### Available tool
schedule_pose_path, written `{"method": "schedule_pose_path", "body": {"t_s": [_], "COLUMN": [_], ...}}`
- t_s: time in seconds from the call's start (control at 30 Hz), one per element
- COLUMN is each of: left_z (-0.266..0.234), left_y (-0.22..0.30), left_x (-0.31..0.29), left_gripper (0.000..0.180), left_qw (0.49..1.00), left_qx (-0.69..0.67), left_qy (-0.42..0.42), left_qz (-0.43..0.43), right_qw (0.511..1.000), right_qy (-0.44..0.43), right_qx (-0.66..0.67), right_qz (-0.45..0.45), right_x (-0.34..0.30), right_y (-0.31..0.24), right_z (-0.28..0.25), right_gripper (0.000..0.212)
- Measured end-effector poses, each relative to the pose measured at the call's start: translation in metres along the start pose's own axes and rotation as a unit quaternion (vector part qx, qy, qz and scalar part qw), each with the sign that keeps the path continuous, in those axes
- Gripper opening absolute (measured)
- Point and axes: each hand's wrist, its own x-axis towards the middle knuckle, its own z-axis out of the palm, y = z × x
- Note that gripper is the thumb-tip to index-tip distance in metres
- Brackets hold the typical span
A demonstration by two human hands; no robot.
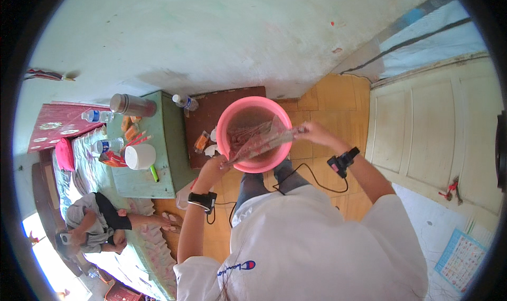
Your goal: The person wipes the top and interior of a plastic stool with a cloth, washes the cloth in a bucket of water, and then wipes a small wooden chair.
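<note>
A pink plastic basin [221,122] is in front of me with murky water and dark wet fabric in it. Above its near side a wet, greyish-red patterned cloth [264,145] is stretched between my hands, slanting up to the right. My left hand [211,172] grips the lower left end, beside the basin's rim. At the upper right end my right hand [312,132] pinches a corner, just outside the rim. The cloth's middle sags over the water and hides part of it. Both wrists carry black strapped devices with cables.
A reddish-brown low table [203,111] adjoins the basin, holding a water bottle [185,102] and snack packets [202,141]. Left of it, a green cabinet [124,182] bears a flask [133,105] and white container [140,157]. Another person [92,224] sits on the bed. Cables hang near my legs.
</note>
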Motion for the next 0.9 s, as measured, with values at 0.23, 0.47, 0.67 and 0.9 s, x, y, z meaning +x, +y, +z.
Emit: {"method": "schedule_pose_path", "body": {"t_s": [0.23,0.47,0.67,0.9], "left_z": [0.035,0.024,0.002,0.057], "left_y": [-0.03,-0.054,-0.026,-0.038], "left_x": [0.031,0.067,0.077,0.071], "left_gripper": [0.037,0.031,0.019,0.015], "left_qw": [0.991,0.991,0.966,0.91], "left_qx": [0.007,0.094,0.198,0.414], "left_qy": [-0.128,-0.023,0.162,0.018], "left_qz": [-0.028,-0.088,-0.031,0.005], "right_qw": [0.998,0.99,0.96,0.934], "right_qy": [-0.032,0.109,0.243,0.101], "right_qx": [0.021,-0.053,-0.138,-0.322], "right_qz": [0.053,0.067,-0.028,-0.113], "right_x": [0.015,0.051,0.061,0.043], "right_y": [0.047,0.018,0.0,0.046], "right_z": [0.038,0.04,0.032,0.043], "right_gripper": [0.028,0.028,0.022,0.014]}}
